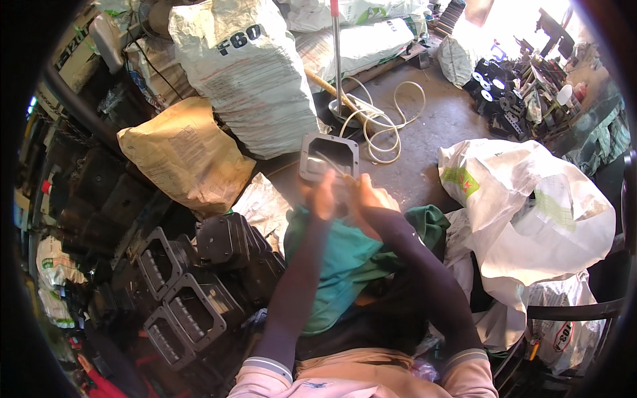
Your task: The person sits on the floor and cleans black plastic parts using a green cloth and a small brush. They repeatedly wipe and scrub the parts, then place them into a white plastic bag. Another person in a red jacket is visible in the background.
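Note:
A dark grey box-like housing [307, 161] with a rectangular flanged mouth and holes along its rim is in front of me, above my lap. My left hand [321, 196] grips its near side, its fingers blurred by motion. My right hand [375, 201] is closed around a thin rod-like tool [330, 163], whose tip reaches into the housing's mouth. Blur hides the tool's exact kind. Green cloth [338, 265] lies across my lap beneath both forearms.
Similar black housings [192, 312] are stacked at my left. A tan paper bag [186, 149] and a large white sack [249, 79] stand beyond them. Pale cable [398, 129] loops over the floor ahead. An opened white sack [531, 205] sits at right, with dark parts [507, 99] piled farther back.

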A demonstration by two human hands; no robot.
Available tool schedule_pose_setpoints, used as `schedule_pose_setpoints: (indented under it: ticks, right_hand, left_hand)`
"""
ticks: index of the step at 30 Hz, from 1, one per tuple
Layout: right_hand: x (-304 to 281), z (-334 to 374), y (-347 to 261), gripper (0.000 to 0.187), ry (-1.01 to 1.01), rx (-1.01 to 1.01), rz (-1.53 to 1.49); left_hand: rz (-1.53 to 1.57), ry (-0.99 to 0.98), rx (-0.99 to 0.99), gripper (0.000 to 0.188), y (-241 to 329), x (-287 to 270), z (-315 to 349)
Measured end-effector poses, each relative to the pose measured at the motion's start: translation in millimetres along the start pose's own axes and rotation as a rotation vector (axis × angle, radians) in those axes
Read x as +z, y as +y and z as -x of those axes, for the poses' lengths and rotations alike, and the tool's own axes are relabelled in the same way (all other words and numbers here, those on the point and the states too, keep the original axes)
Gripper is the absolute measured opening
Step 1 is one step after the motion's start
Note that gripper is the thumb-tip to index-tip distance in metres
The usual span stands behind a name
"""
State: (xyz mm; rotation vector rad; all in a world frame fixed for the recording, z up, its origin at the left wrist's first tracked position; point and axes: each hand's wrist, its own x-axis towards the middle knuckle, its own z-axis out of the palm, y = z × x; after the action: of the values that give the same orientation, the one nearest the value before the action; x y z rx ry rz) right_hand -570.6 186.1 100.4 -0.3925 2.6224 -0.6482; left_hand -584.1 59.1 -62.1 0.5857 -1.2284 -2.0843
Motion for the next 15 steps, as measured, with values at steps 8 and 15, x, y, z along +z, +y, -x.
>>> schedule_pose_setpoints:
  ticks: [8,15]
  right_hand:
    - [1,3,47,0.042,0.109,0.192,-0.032]
    - [18,28,67,0.037,0.068,0.041,0.000]
  left_hand:
    - [0.042,0.113,-0.070,0.061,15,6,6]
    - [-0.013,0.104,-0.023,0.069,-2,-4,-8]
